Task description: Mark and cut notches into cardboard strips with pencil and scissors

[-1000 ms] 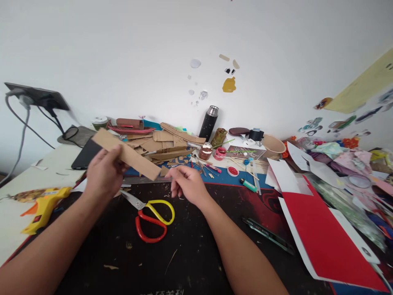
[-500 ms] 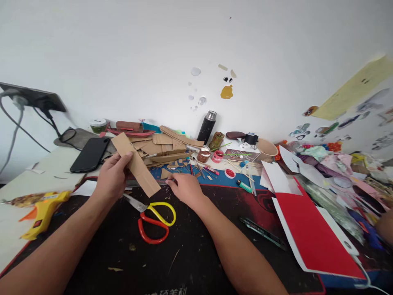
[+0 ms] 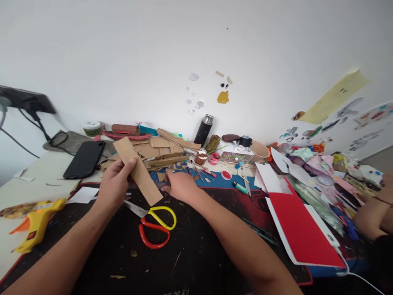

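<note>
Pinching 1 cardboard strip [image 3: 143,178] in left hand [image 3: 115,179] above mat [image 3: 199,254], near scissors [image 3: 143,212], likely light, fairly stiff, easily creased, best gripped by long edges near middle, with right hand [image 3: 181,186] curled near cardboard scraps [image 3: 161,142], can't tell around what.

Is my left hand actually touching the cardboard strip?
Touching: the head view shows the left hand gripping the cardboard strip, with the thumb lying on its face.
</note>
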`<action>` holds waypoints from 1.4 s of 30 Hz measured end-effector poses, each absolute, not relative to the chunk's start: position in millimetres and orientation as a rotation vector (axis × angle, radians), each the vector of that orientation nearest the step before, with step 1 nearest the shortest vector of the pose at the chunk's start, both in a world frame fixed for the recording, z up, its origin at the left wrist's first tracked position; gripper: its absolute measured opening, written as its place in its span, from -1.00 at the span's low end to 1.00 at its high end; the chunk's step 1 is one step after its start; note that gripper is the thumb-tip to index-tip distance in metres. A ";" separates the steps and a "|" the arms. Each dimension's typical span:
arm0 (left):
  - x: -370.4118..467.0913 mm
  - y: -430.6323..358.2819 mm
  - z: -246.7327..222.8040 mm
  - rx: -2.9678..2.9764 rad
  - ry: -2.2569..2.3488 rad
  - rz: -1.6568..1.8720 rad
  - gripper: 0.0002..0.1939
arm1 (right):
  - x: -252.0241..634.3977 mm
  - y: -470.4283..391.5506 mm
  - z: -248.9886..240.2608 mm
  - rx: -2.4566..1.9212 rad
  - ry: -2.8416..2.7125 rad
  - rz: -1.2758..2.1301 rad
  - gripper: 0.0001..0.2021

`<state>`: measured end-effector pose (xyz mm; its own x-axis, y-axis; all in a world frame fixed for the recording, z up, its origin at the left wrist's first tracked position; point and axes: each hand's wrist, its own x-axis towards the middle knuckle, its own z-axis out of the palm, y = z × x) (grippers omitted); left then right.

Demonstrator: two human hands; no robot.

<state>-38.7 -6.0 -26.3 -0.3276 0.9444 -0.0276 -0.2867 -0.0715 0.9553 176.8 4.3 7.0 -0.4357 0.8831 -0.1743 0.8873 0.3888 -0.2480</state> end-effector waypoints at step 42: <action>-23.5 -19.6 -3.3 0.646 1.290 1.297 -0.46 | 250.1 -4.0 -2.4 1.653 2.160 -2.582 -0.41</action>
